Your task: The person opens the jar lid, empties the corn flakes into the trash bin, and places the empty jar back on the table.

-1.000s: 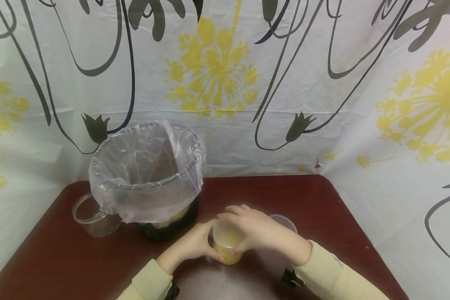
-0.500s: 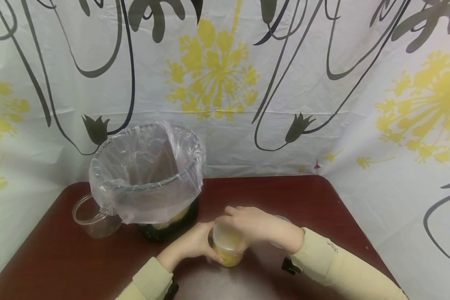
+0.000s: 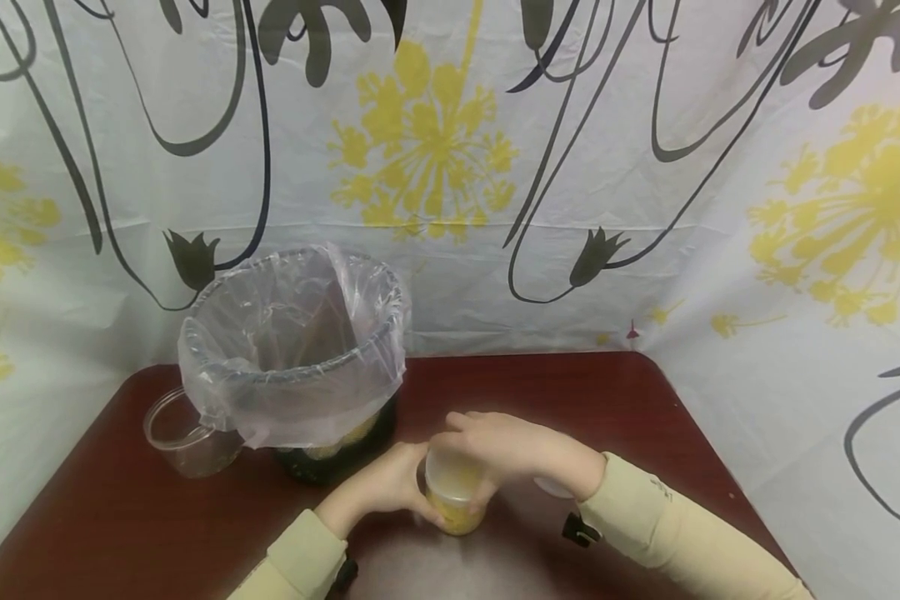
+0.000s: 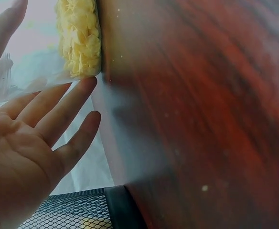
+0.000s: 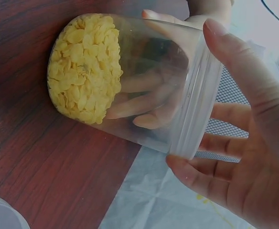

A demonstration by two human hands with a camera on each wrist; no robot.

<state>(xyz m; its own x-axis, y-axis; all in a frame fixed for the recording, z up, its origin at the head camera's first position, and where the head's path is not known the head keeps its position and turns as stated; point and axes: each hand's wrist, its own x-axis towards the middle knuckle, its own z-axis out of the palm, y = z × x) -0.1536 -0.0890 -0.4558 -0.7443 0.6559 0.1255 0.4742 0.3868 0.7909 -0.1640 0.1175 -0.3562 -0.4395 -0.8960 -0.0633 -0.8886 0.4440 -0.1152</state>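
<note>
A clear plastic jar (image 3: 456,510) stands upright on the table, its lower part filled with yellow flakes (image 5: 84,69). My left hand (image 3: 393,483) holds the jar's side, thumb at the front and fingers behind. From the right, my right hand (image 3: 506,450) grips the translucent lid (image 5: 197,98) at the top. In the right wrist view, thumb and fingers lie around its rim. Through the jar wall the left fingers (image 5: 151,102) show. The left wrist view shows the left hand's palm side, with fingertips (image 4: 88,83) against the jar near its base.
A mesh bin (image 4: 72,210) with a clear plastic liner (image 3: 307,408) stands at the back left. Beside it lies a tilted clear tub (image 3: 202,454). A whitish round item (image 3: 555,487) is partly hidden behind the right wrist. A printed curtain (image 3: 457,292) surrounds the dark red table (image 3: 540,383).
My right hand has turned slightly on the lid, its wrist shifting left and a little away from me. The round item behind it is more covered. The left hand stays still.
</note>
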